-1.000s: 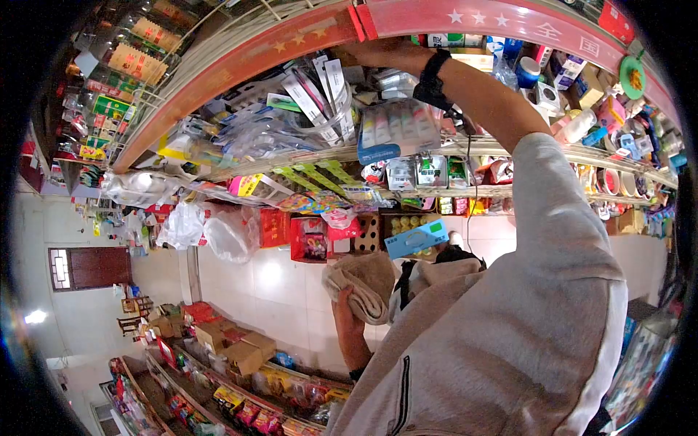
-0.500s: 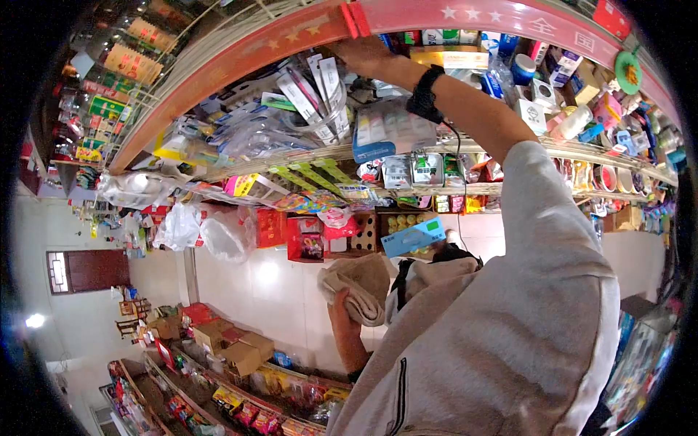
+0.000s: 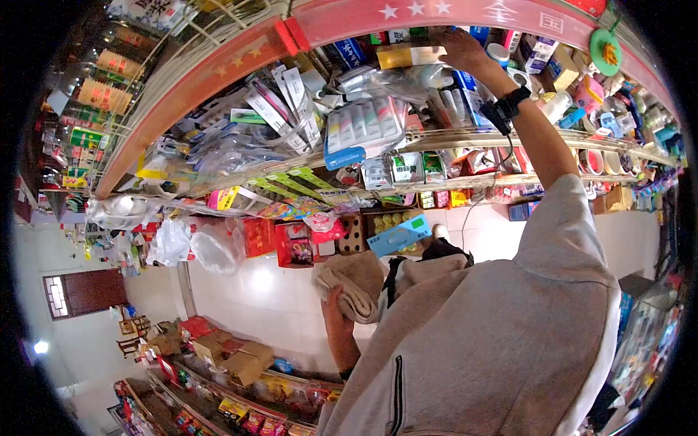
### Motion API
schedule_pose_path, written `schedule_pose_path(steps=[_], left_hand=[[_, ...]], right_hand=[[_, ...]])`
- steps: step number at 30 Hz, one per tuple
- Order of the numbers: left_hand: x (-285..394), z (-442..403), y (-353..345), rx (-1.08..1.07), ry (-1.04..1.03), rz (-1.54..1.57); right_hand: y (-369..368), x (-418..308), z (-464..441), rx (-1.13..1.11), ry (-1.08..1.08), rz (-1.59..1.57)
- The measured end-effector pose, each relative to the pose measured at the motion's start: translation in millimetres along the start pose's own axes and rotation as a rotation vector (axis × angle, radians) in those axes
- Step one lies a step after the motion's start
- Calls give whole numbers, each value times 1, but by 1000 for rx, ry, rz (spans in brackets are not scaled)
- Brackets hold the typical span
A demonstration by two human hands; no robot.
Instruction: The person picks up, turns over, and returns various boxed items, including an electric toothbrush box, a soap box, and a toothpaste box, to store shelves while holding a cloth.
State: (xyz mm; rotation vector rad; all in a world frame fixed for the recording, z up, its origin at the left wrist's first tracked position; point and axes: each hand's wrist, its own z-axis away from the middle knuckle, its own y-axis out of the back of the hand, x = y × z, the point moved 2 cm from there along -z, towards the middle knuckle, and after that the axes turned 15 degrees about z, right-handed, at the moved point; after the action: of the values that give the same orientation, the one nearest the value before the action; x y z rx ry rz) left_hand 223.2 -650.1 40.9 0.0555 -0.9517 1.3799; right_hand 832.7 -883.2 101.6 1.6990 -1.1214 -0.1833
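My left hand is closed on a folded brown towel, held in front of my body at waist height. My right hand, with a black watch and a cable at the wrist, reaches into the upper shelf. Its fingers are beside a yellow and white box and partly hidden under the shelf rail, so whether they grip anything cannot be made out. A white-lidded jar stands right of that hand. Below and left lies a clear pack with a blue label.
A pink rail runs along the top of the crowded shelf. Packaged toothbrushes fill its left part. White plastic bags hang lower left. A blue box and a red box sit below. Cardboard boxes stand on the lower-left shelves.
My right hand has moved right along the upper shelf, from near the toothbrush packs to beside the yellow and white box. The view has shifted slightly. My left hand still holds the towel.
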Motion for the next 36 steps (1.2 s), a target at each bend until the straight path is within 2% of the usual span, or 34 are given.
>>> schedule_pose_path(steps=[1,2,5,6,7,9,10,13,15,17,18,19,21,22,24,25,28,29,31,32,36], left_hand=[[-3,-5,3,-13,26,-6],[-3,-3,-2,-15,24,-11],[-4,3,-23,-104,-21,-59],[-5,2,-26,-116,-22,-79],[-5,2,-28,-126,-23,-99],[-4,4,-31,-95,4,-83],[-4,5,-31,-64,33,-58],[-5,7,-25,-70,-22,-15],[-2,14,-21,-6,-17,-24],[-5,19,-16,62,-8,-30],[-5,19,-15,3,-8,-27],[-5,17,-15,-60,-10,-26],[-5,15,-13,-50,-13,-31],[-5,15,-13,-41,-12,-34],[-6,16,-15,-44,-29,-22],[-4,16,-15,-47,-42,-9],[-2,13,-3,-50,-32,-21],[-1,15,-3,-49,-33,-19],[0,20,-2,5,-64,-6],[-1,20,5,9,-63,-1],[-2,22,21,18,-62,28]], right_hand=[[-4,2,2,117,22,-43],[-2,-2,-3,-39,32,29],[33,-25,-10,-147,-32,-49],[38,-32,-12,-144,52,-34],[43,-37,-16,-142,48,-39],[56,-45,-25,-318,-20,-61],[51,-46,-21,-137,-1,-160],[62,-45,-23,-108,101,-54],[94,-51,-27,-29,49,-140],[123,-55,-34,288,30,-403],[130,-61,-39,-163,-162,-896],[114,-75,-50,-37,-147,-978],[102,-102,-68,260,-67,-1089],[102,-117,-73,262,-66,-1092],[115,-144,-79,459,-131,-752],[116,-155,-84,463,-131,-756],[100,-186,-96,160,-121,-641],[85,-194,-99,159,-119,-642],[69,-207,-105,336,-76,-731],[64,-209,-106,355,-53,-693],[74,-202,-101,268,-106,-747]])
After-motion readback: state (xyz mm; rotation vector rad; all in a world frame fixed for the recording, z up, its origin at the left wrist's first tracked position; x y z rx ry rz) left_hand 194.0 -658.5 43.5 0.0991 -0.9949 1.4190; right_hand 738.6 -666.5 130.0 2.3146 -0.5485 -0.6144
